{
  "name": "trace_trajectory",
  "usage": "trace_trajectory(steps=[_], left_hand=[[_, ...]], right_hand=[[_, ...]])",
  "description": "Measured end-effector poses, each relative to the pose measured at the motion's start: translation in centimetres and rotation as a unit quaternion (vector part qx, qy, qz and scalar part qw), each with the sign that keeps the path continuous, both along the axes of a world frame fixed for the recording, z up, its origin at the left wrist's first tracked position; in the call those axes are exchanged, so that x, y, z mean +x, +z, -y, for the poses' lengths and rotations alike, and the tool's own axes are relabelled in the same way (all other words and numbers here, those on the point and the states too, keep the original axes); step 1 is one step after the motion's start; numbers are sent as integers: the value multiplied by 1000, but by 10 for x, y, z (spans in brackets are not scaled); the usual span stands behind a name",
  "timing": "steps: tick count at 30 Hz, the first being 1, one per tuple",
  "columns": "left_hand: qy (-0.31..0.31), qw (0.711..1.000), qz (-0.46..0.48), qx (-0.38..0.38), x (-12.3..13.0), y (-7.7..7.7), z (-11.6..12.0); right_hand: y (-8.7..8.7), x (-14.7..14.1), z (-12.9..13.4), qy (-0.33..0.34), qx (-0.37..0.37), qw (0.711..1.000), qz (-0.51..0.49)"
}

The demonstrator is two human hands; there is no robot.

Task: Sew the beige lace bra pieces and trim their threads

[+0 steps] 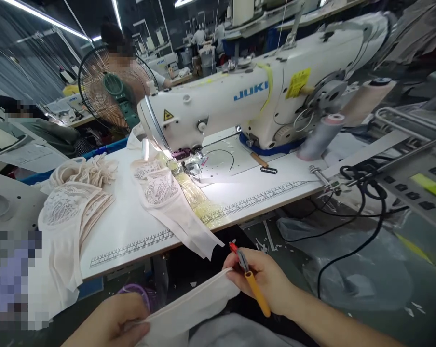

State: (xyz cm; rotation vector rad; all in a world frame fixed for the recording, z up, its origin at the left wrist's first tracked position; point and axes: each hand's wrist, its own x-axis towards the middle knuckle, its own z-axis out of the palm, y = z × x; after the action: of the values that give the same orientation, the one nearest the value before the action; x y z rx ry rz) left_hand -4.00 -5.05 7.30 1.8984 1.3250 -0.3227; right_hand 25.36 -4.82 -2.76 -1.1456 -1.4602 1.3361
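Note:
My left hand [122, 318], at the lower left, is closed on one end of a pale beige fabric piece [191, 301]. The thumb and fingertips of my right hand [263, 279] pinch its other end, so it stretches between my hands below the table edge. Also in my right hand is a small tool with an orange handle [257, 294], a grey metal middle and a red tip; its exact kind is unclear. On the table ahead, a beige bra part with lace [160, 190] lies by the sewing machine's needle area, its strip hanging over the front edge.
A white JUKI sewing machine [218, 106] spans the table [120, 217]. Stacked lace bra parts [69, 207] overhang the left side. A razor blade [269, 170] lies near thread cones [321, 137]. Behind stand a fan [115, 89] and other people. Black cables [379, 236] hang at right.

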Motion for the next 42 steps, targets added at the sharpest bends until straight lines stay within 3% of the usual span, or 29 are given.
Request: trace_trajectory(steps=[3, 6, 9, 11, 14, 18, 24, 32, 36, 38, 40, 42], left_hand=[[-12, 999, -30, 43, 4, 33, -23], [-53, 995, -18, 80, 8, 66, -62], [-103, 994, -4, 24, 13, 79, -115], [-96, 995, -5, 12, 16, 73, -152], [-77, 997, -4, 8, 18, 47, -194], [-66, 997, 22, -15, 16, 14, -216], [-36, 996, 81, -15, 8, 3, -212], [-21, 992, 121, -22, 0, 20, -186], [-37, 986, 131, -91, -6, 33, -149], [-53, 977, 143, -149, -11, 31, -123], [-63, 962, 153, -215, -18, 20, -98], [-45, 949, 149, -275, -25, -3, -76]], right_hand=[[23, 4, -14, -8, 51, 999, -2], [44, 9, -34, -15, 91, 996, 15], [57, 9, -64, -42, 94, 993, 58], [59, 6, -86, -67, 92, 990, 89], [55, 1, -113, -100, 89, 984, 119], [43, -1, -126, -132, 68, 980, 134], [36, 1, -127, -131, 35, 982, 129], [34, 0, -110, -111, 12, 994, 18], [42, -3, -79, -64, 17, 998, -2], [43, -7, -56, -24, -13, 1000, -11], [39, -12, -34, 15, -59, 998, -26], [27, -19, -15, 35, -116, 991, -47]])
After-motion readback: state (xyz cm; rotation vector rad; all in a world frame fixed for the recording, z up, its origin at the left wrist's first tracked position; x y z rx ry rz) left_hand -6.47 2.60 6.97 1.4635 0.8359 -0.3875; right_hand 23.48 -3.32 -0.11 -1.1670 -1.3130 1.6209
